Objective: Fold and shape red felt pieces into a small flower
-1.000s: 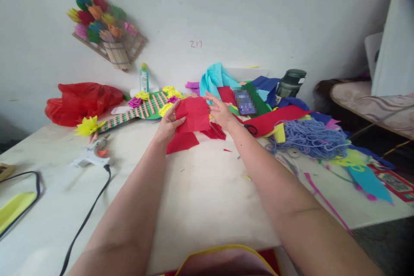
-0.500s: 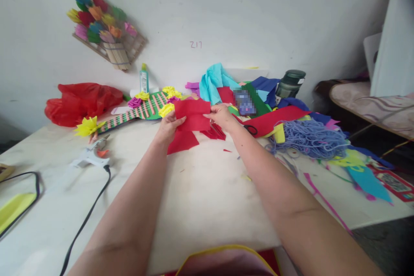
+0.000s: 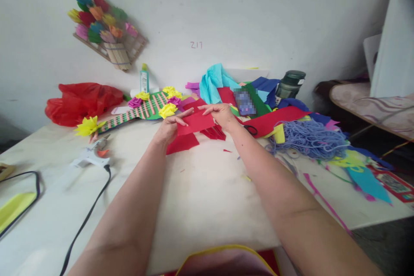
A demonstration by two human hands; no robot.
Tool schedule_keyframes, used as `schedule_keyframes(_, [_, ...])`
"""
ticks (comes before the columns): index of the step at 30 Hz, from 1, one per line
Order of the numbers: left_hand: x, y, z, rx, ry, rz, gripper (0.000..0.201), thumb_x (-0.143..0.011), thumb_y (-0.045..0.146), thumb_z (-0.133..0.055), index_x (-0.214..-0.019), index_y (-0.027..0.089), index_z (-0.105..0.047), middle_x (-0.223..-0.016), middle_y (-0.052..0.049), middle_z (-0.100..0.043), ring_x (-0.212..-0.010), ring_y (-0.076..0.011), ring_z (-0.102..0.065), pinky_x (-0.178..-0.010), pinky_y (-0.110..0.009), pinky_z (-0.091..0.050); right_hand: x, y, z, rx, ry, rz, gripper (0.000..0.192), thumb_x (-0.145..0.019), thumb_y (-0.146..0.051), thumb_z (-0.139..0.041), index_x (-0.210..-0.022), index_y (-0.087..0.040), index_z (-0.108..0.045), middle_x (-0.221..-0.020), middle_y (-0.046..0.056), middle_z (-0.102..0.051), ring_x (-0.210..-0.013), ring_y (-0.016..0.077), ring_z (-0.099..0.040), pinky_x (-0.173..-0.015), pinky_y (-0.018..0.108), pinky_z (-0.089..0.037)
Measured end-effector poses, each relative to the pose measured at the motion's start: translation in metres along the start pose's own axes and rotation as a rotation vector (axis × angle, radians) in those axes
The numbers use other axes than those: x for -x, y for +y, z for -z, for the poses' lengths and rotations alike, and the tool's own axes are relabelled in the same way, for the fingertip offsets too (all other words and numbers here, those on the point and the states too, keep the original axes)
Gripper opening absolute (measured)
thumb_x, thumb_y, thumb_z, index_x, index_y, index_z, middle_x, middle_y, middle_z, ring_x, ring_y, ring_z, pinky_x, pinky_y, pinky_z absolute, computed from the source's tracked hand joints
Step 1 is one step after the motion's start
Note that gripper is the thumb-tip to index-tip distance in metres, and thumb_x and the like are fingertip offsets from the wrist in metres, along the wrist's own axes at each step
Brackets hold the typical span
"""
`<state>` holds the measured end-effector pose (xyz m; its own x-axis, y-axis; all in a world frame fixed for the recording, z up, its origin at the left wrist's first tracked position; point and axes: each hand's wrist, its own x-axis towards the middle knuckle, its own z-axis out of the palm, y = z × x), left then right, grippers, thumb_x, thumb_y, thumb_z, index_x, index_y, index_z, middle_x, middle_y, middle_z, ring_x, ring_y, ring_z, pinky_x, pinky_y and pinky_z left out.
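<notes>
Crosswise, red paper strip, left hand, right hand pinching ends

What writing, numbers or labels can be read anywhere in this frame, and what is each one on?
"217": faint reddish marks on the white wall, read with some doubt.
Glue bottle: label too small to read.
Dark jar: white label unreadable.
Red printed card at the table's right edge: print blurred.
Phone: screen blurred.
</notes>
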<state>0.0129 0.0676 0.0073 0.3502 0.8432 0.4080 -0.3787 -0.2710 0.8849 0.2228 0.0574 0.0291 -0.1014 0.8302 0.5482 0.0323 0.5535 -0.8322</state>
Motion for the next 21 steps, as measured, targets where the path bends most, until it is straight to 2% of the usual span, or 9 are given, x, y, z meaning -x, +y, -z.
schedule_keyframes(4, [0.0006, 0.0006, -0.0002, -0.062, -0.023, 0.001, 0.017, -0.054, 0.005, -0.057, -0.052, 0.018, -0.067, -0.124, -0.009, -0.059, -0.123, -0.0307, -0.047, -0.102, -0.047, -0.033, 0.0007, -0.0019, 0.0010, -0.008, -0.022, 0.022, 0.021, -0.066, -0.012, -0.049, -0.058, -0.019, -0.067, -0.095, 0.003, -0.071, -0.097, 0.0193, -0.063, -0.089, 0.037, -0.046])
schedule_keyframes(8, [-0.0003, 0.0002, -0.0010, -0.043, -0.031, 0.001, 0.014, -0.055, 0.006, -0.060, -0.054, 0.018, -0.067, -0.120, -0.010, -0.062, -0.120, -0.0308, -0.050, -0.100, -0.046, -0.036, 0.0004, -0.0053, 0.0000, -0.057, -0.063, -0.010, 0.011, -0.066, -0.018, -0.057, -0.061, -0.019, -0.066, -0.096, 0.005, -0.071, -0.093, 0.0185, -0.063, -0.086, 0.036, -0.047])
schedule_keyframes(10, [-0.0010, -0.0003, -0.0024, 0.014, 0.001, 0.034, 0.009, -0.056, 0.009, -0.066, -0.058, 0.017, -0.069, -0.112, -0.010, -0.066, -0.114, -0.0304, -0.055, -0.095, -0.044, -0.042, -0.0002, -0.0062, 0.0000, -0.065, -0.089, -0.058, 0.006, -0.064, -0.023, -0.063, -0.064, -0.018, -0.067, -0.088, 0.004, -0.070, -0.087, 0.0173, -0.063, -0.082, 0.034, -0.047])
schedule_keyframes(12, [-0.0017, -0.0008, -0.0041, 0.067, 0.062, 0.080, 0.012, -0.055, 0.012, -0.072, -0.065, 0.017, -0.070, -0.100, -0.009, -0.071, -0.104, -0.0284, -0.062, -0.089, -0.040, -0.048, -0.0006, -0.0066, 0.0004, -0.031, -0.089, -0.123, 0.009, -0.061, -0.026, -0.067, -0.064, -0.017, -0.066, -0.075, 0.002, -0.067, -0.076, 0.0149, -0.061, -0.076, 0.031, -0.047])
schedule_keyframes(15, [-0.0018, -0.0012, -0.0053, 0.100, 0.129, 0.157, 0.019, -0.053, 0.013, -0.078, -0.070, 0.016, -0.070, -0.076, -0.006, -0.072, -0.078, -0.0213, -0.068, -0.074, -0.031, -0.054, -0.0001, -0.0074, 0.0009, 0.042, -0.024, -0.219, 0.017, -0.057, -0.029, -0.071, -0.060, -0.015, -0.062, -0.056, -0.005, -0.055, -0.058, 0.0089, -0.051, -0.062, 0.025, -0.043])
schedule_keyframes(17, [-0.0013, -0.0008, -0.0044, 0.097, 0.144, 0.203, 0.016, -0.054, 0.014, -0.079, -0.065, 0.015, -0.067, -0.063, -0.003, -0.069, -0.063, -0.0169, -0.066, -0.065, -0.027, -0.054, 0.0009, -0.0085, 0.0013, 0.067, 0.002, -0.282, 0.024, -0.056, -0.030, -0.073, -0.056, -0.015, -0.055, -0.050, -0.008, -0.044, -0.049, 0.0053, -0.042, -0.052, 0.022, -0.038])
schedule_keyframes(19, [-0.0004, 0.0003, -0.0032, 0.091, 0.164, 0.226, 0.015, -0.058, 0.017, -0.079, -0.061, 0.015, -0.064, -0.059, -0.002, -0.067, -0.058, -0.0156, -0.065, -0.062, -0.026, -0.054, 0.0019, -0.0095, 0.0022, 0.079, 0.003, -0.350, 0.029, -0.056, -0.031, -0.074, -0.055, -0.016, -0.050, -0.046, -0.010, -0.038, -0.042, 0.0035, -0.034, -0.044, 0.020, -0.030])
schedule_keyframes(21, [0.0006, 0.0018, -0.0030, 0.085, 0.169, 0.241, 0.014, -0.063, 0.022, -0.077, -0.067, 0.015, -0.066, -0.066, -0.004, -0.069, -0.064, -0.0177, -0.067, -0.065, -0.029, -0.055, 0.0027, -0.0098, 0.0037, 0.089, -0.022, -0.412, 0.031, -0.055, -0.031, -0.076, -0.058, -0.016, -0.049, -0.045, -0.010, -0.038, -0.039, 0.0032, -0.030, -0.039, 0.021, -0.023])
